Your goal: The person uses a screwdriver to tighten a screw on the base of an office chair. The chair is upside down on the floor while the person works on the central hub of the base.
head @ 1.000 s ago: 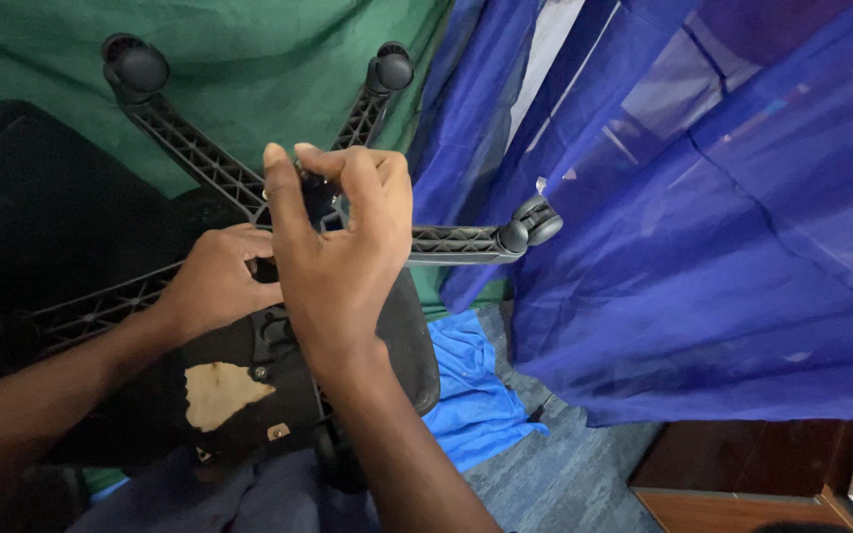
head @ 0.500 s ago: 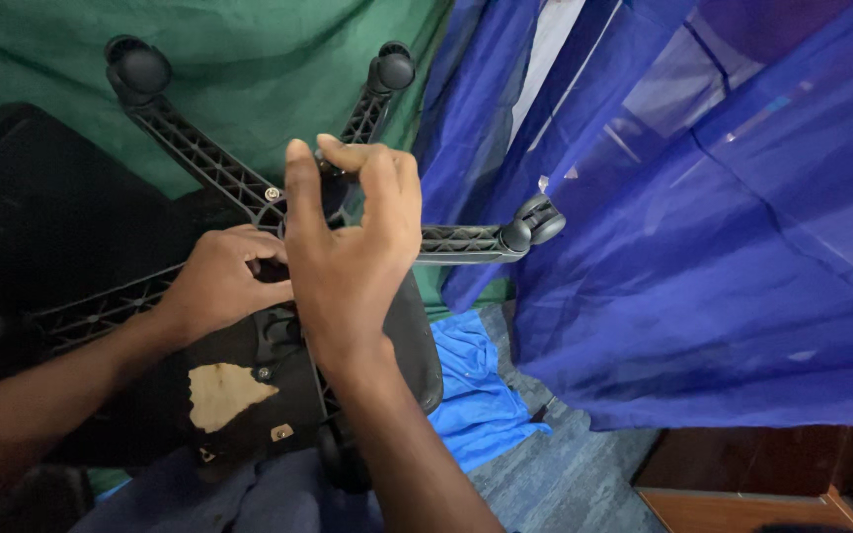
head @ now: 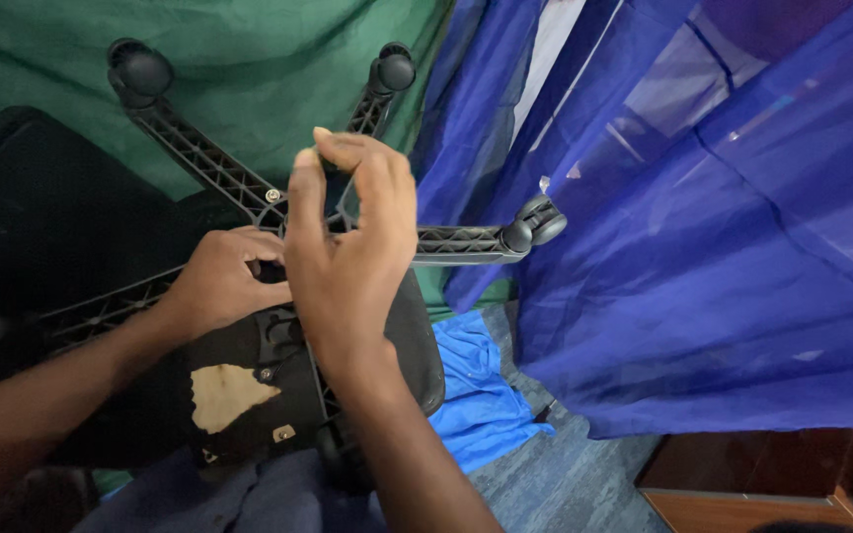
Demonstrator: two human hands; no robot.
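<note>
Seen from the head camera, the hub of an overturned chair base (head: 199, 163) is gripped beneath the closed left hand (head: 219, 286), while the right hand (head: 348, 247) is cupped loosely over it, fingers curled

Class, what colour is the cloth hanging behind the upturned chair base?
Green. The cloth shows best in the head view, behind the black chair base.

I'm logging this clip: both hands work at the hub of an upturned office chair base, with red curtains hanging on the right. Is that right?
One detail is wrong: the curtains on the right are blue, not red, as the head view shows. The rest stands: the left hand and the right hand are both at the hub of the upturned office chair base.
</note>
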